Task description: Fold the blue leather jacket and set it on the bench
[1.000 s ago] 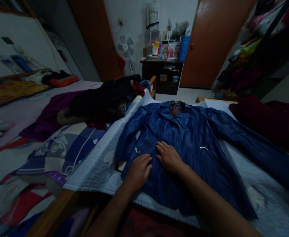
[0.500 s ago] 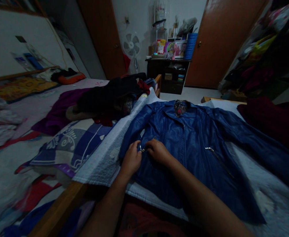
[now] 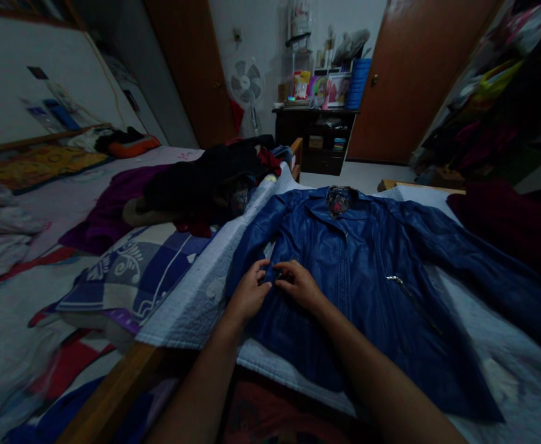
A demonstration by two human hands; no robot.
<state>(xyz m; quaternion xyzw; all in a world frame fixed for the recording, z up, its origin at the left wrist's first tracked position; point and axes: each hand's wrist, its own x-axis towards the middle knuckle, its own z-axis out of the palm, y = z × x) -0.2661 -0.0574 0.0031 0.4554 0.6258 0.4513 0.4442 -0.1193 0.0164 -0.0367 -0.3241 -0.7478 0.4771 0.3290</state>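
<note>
A dark blue leather-look jacket [image 3: 358,271] lies front up on a pale quilted cover [image 3: 196,308], its patterned collar lining [image 3: 338,200] showing at the far end. Over the cuff of its sleeve on the left, my left hand [image 3: 252,288] rests with thumb and fingers apart. My right hand [image 3: 298,283] is just beside it, fingers curled at the jacket's left side; whether they pinch any material is too dark to tell. A silvery zipper [image 3: 394,279] marks the pocket farther right.
A checked blue and white pillow [image 3: 136,265] and a heap of dark clothes [image 3: 201,179] lie to the left. Maroon cloth [image 3: 511,222] is at the right. Beyond the bed stand a fan [image 3: 246,83] and a dark cabinet [image 3: 314,139]. A wooden bed rail [image 3: 108,388] runs near the front left.
The fingers of my left hand have spread and moved slightly right. The small metal piece between my hands is no longer clearly visible. My right hand has shifted slightly, its fingers less tightly curled.
</note>
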